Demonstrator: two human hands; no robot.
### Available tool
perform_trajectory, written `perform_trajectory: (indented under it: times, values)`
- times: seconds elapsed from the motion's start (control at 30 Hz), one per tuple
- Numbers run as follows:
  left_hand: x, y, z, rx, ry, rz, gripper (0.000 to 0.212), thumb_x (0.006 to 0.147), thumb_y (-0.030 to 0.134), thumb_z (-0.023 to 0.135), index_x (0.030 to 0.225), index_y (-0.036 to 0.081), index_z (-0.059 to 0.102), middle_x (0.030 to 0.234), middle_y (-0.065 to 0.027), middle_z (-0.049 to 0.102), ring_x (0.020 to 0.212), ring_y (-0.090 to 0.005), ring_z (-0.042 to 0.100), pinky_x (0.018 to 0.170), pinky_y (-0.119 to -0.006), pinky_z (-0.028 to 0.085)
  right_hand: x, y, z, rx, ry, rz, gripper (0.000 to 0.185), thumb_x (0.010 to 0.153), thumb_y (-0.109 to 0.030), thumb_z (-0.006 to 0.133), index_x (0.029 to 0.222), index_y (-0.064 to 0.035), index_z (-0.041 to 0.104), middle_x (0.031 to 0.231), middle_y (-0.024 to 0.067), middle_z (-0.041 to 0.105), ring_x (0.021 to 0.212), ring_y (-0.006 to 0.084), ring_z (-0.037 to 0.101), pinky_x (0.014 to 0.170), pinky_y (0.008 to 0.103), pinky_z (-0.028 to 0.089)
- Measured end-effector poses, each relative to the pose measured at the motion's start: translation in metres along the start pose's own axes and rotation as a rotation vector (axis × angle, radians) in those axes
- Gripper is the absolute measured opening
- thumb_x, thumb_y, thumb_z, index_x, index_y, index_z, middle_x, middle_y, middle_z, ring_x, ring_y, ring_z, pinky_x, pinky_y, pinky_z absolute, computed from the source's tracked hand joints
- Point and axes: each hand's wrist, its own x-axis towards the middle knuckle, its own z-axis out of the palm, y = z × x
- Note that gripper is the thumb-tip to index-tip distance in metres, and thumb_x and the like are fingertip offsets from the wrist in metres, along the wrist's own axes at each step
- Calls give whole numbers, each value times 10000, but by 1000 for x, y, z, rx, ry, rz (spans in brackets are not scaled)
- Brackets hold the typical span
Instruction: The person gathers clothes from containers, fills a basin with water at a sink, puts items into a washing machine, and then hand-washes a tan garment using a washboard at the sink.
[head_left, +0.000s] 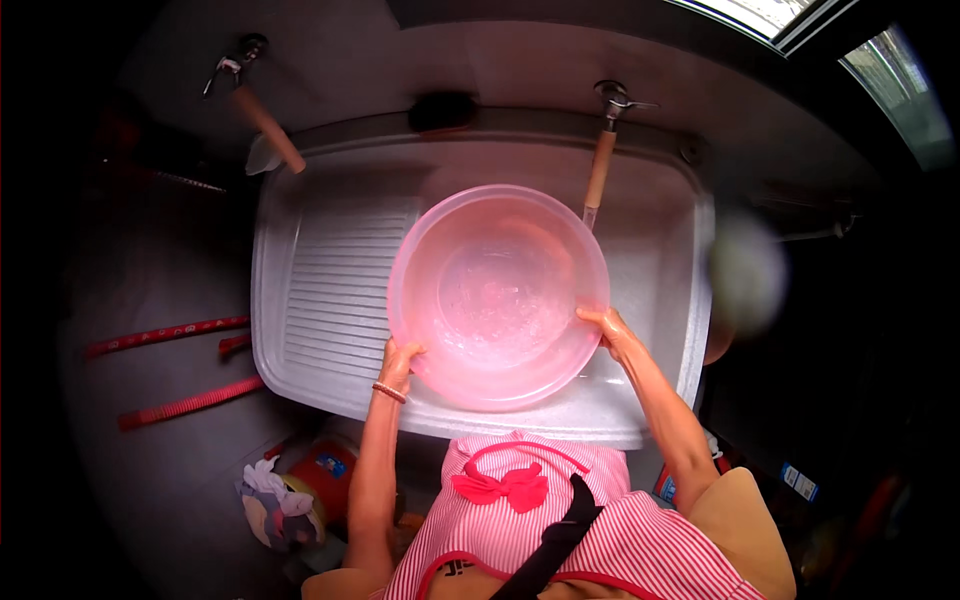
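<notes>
A large round pink translucent plastic basin (499, 292) is held over a white laundry sink (652, 285). My left hand (399, 361) grips its lower left rim, thumb inside, and wears a bracelet at the wrist. On the right side, my right hand (606, 327) has the rim between thumb and fingers. Some clear water seems to lie in the basin's bottom. Just beyond its upper right rim hangs a tap (613, 97) with a tan sleeve and a clear tube end; whether water runs from it I cannot tell.
A ribbed washboard (341, 277) forms the sink's left part. Another tap (231, 66) with a tan hose stands at the upper left. A dark object (442, 112) rests on the back ledge. Red tubes (191, 401) lie at the left, above a bin holding cloths or bags (277, 502).
</notes>
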Motion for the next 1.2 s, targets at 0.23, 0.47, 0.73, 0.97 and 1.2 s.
perform_trajectory:
  times: [0.23, 0.47, 0.73, 0.97, 1.2]
  values:
    - [14, -25, -22, -280, -143, 7, 611, 706, 48, 563, 1288, 83, 383, 1083, -205, 577, 661, -133, 579, 507, -219, 473, -51, -56, 25, -345, 52, -258, 340, 688, -161, 658, 988, -11, 604, 784, 87, 635, 652, 191, 610, 581, 329, 477]
    - [41, -91, 41, -893, -363, -275, 369, 766, 52, 597, 1122, 52, 502, 1113, -129, 554, 977, -267, 567, 847, -432, 474, -127, -129, 71, -862, 305, -1113, 463, 621, -56, 605, 1083, -54, 585, 805, 183, 603, 592, 291, 598, 566, 321, 484]
    - [97, -31, 85, -686, -532, -99, 292, 858, 210, 543, 1079, 19, 535, 1078, -145, 581, 1006, -269, 558, 850, -440, 466, -169, -158, 90, -1118, 411, -1728, 650, 555, -20, 641, 1189, -129, 552, 1011, 298, 559, 603, 305, 618, 524, 293, 503]
    - [65, 33, 29, -601, -425, 216, 319, 863, 231, 537, 1098, 17, 525, 1098, -145, 569, 1015, -268, 554, 860, -432, 460, -196, -171, 64, -1223, 396, -1966, 411, 632, -140, 683, 1042, -124, 655, 996, 264, 592, 597, 186, 637, 533, 238, 506]
    - [16, 3, -28, -647, -40, 276, 345, 868, 252, 531, 1118, 15, 514, 1118, -144, 557, 1024, -267, 549, 870, -424, 454, -181, -149, 36, -1162, 324, -1731, 510, 636, -173, 701, 1135, -165, 593, 1125, 202, 550, 736, 213, 649, 596, 260, 526]
